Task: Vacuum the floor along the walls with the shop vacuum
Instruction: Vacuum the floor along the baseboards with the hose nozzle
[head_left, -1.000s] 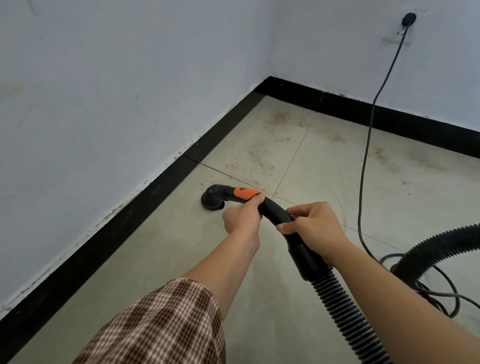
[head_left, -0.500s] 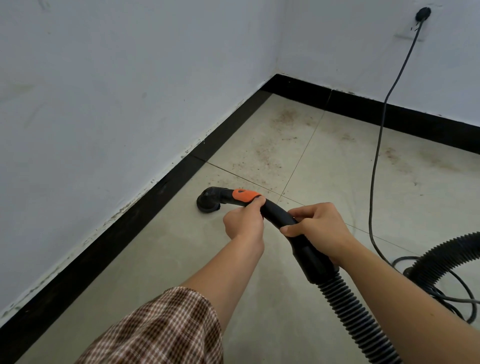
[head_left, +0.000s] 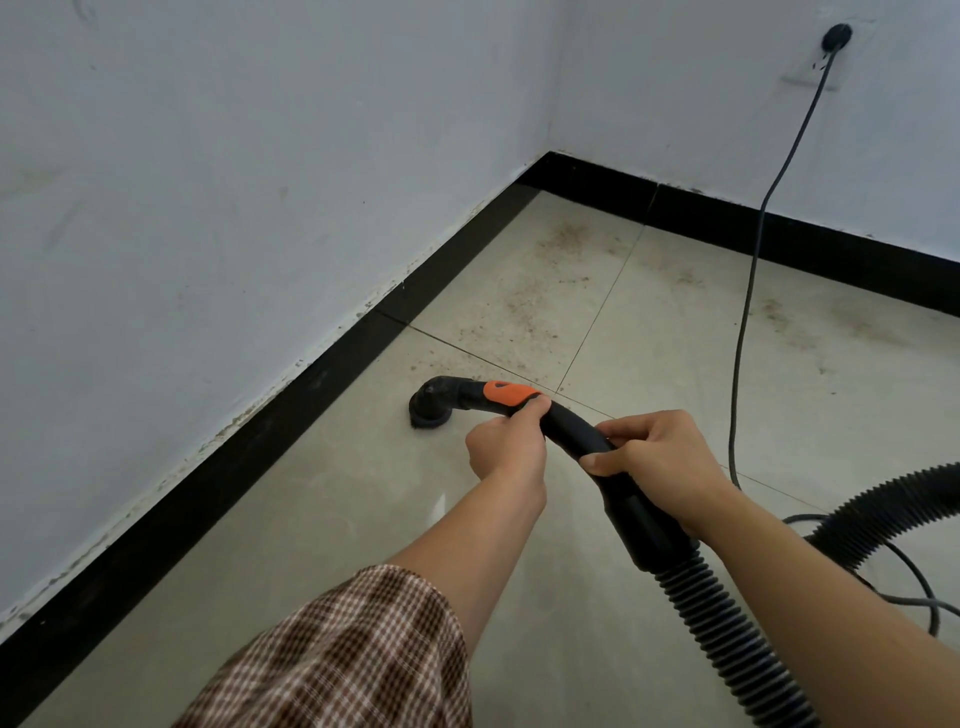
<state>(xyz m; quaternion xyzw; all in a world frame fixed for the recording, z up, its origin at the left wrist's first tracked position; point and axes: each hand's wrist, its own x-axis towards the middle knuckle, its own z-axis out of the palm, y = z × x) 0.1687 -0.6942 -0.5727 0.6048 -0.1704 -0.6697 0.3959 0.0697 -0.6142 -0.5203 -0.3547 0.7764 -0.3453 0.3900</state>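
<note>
A black curved vacuum wand (head_left: 571, 427) with an orange patch ends in a round brush nozzle (head_left: 430, 408) that rests on the beige tile floor (head_left: 332, 519), a short way from the black baseboard (head_left: 249, 457) of the left wall. My left hand (head_left: 506, 447) grips the wand just behind the orange patch. My right hand (head_left: 660, 460) holds the wand's thick lower end, above where the ribbed black hose (head_left: 727, 639) joins it. The hose runs down to the bottom edge and reappears at the right.
Brown dirt specks (head_left: 524, 312) cover the tiles toward the corner. A black power cord (head_left: 748, 291) hangs from a wall socket (head_left: 836, 36) on the far wall and coils on the floor at right. White walls meet at the corner ahead.
The brush nozzle has slid a little left toward the baseboard, and both hands moved with the wand. My view has shifted slightly.
</note>
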